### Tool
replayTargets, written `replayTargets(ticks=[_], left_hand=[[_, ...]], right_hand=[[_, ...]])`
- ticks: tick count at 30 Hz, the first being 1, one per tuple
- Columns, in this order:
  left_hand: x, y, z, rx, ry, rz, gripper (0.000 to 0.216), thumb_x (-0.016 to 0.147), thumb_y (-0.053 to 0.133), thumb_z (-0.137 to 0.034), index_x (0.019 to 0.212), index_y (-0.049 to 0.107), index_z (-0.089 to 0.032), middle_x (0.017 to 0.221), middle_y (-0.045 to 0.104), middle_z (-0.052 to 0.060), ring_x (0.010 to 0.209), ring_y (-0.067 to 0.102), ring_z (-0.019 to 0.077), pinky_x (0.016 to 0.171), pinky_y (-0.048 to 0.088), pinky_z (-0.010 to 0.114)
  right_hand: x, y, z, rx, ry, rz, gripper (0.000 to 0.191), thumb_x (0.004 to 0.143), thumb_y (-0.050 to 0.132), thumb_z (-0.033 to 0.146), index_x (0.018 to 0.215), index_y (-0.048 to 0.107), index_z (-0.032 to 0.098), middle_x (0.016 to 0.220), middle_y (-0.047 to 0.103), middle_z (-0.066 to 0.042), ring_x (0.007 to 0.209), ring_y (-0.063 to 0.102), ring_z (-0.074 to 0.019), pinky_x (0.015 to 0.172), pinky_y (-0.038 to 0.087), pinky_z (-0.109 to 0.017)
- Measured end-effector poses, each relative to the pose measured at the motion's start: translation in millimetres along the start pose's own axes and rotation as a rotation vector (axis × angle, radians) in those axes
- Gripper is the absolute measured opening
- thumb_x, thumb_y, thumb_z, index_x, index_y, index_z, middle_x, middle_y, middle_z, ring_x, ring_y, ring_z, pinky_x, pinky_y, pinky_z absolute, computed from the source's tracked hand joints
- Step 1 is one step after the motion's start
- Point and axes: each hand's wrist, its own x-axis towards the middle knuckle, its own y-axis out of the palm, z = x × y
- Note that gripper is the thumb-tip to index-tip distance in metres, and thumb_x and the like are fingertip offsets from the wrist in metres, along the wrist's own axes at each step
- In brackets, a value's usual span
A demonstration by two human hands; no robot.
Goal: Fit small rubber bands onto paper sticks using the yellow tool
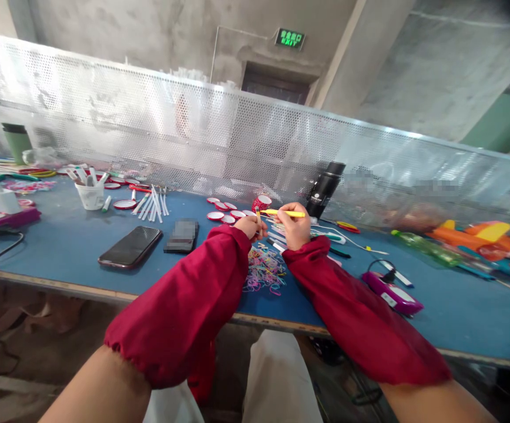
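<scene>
My right hand [296,226] is closed round a yellow marker pen [288,213], held nearly level with its tip pointing left. Just left of it, my left hand [248,227] pinches a small tan stick [258,215] upright, close to the marker's tip. I cannot tell whether the two touch. Below both hands lies a loose heap of thin coloured bands [264,271]. Several round white discs with red rims [215,216] are spread behind my left hand, near a red round piece with a white top [262,201]. More pens [276,244] lie partly hidden under my right hand.
A phone [130,247] and a dark rectangular object [181,237] lie left. Behind stand a white cup of markers [91,194] and a leaning black bottle [324,191], before a perforated metal screen [158,129]. A purple device [392,294] and orange toy plane [475,238] are right.
</scene>
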Motion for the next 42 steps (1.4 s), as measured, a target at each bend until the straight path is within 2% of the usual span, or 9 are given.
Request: replayTargets(ticks=[4, 9, 18, 28, 38, 42], left_hand=[[3.3, -0.7, 1.1, -0.047, 0.021, 0.016, 0.018, 0.094, 0.041, -0.011, 0.09, 0.059, -0.011, 0.073, 0.062, 0.003, 0.049, 0.046, 0.0056, 0.046, 0.032, 0.019], [6.8, -0.7, 3.4, -0.051, 0.028, 0.012, 0.018, 0.094, 0.043, -0.012, 0.093, 0.061, -0.011, 0.077, 0.065, 0.004, 0.051, 0.047, 0.0065, 0.049, 0.034, 0.02], [15.0, -1.2, 9.5, -0.017, 0.068, 0.006, 0.018, 0.093, 0.044, -0.012, 0.091, 0.061, -0.012, 0.073, 0.063, 0.003, 0.048, 0.047, 0.0064, 0.048, 0.034, 0.02], [9.4, -1.5, 5.9, -0.034, 0.047, -0.009, 0.018, 0.093, 0.045, -0.013, 0.095, 0.064, -0.012, 0.072, 0.064, 0.003, 0.049, 0.047, 0.0068, 0.049, 0.034, 0.02], [8.2, -0.9, 5.4, -0.02, 0.043, -0.039, 0.011, 0.092, 0.052, -0.014, 0.09, 0.062, -0.012, 0.069, 0.063, 0.001, 0.047, 0.045, 0.0057, 0.047, 0.034, 0.019], [10.3, -1.5, 7.4, -0.016, 0.048, -0.037, 0.015, 0.093, 0.048, -0.014, 0.091, 0.062, -0.012, 0.071, 0.063, 0.002, 0.046, 0.045, 0.0057, 0.047, 0.034, 0.019]], right_hand=[[-5.6, -1.0, 13.4, -0.246, -0.273, 0.066, 0.009, 0.078, 0.066, 0.028, 0.08, 0.06, 0.022, 0.072, 0.061, 0.001, 0.065, 0.057, -0.0153, 0.061, 0.049, -0.029], [-9.8, -0.9, 19.2, -0.33, -0.363, 0.127, 0.006, 0.079, 0.064, 0.025, 0.081, 0.059, 0.022, 0.072, 0.061, 0.001, 0.064, 0.056, -0.0156, 0.06, 0.047, -0.029], [-9.6, 0.6, 16.9, -0.358, -0.384, 0.161, 0.004, 0.081, 0.063, 0.025, 0.081, 0.059, 0.022, 0.075, 0.063, 0.001, 0.066, 0.059, -0.0165, 0.061, 0.048, -0.03], [-8.8, -2.5, 16.3, -0.364, -0.375, 0.142, 0.005, 0.08, 0.063, 0.026, 0.081, 0.059, 0.023, 0.073, 0.062, 0.001, 0.064, 0.058, -0.0163, 0.061, 0.048, -0.03], [-7.6, -2.2, 13.8, -0.372, -0.362, 0.141, 0.006, 0.081, 0.063, 0.026, 0.082, 0.059, 0.022, 0.075, 0.063, 0.001, 0.066, 0.059, -0.0166, 0.063, 0.048, -0.03], [-7.8, -2.4, 14.4, -0.372, -0.362, 0.162, 0.005, 0.08, 0.063, 0.026, 0.08, 0.059, 0.023, 0.072, 0.062, 0.001, 0.064, 0.057, -0.0166, 0.062, 0.047, -0.03]])
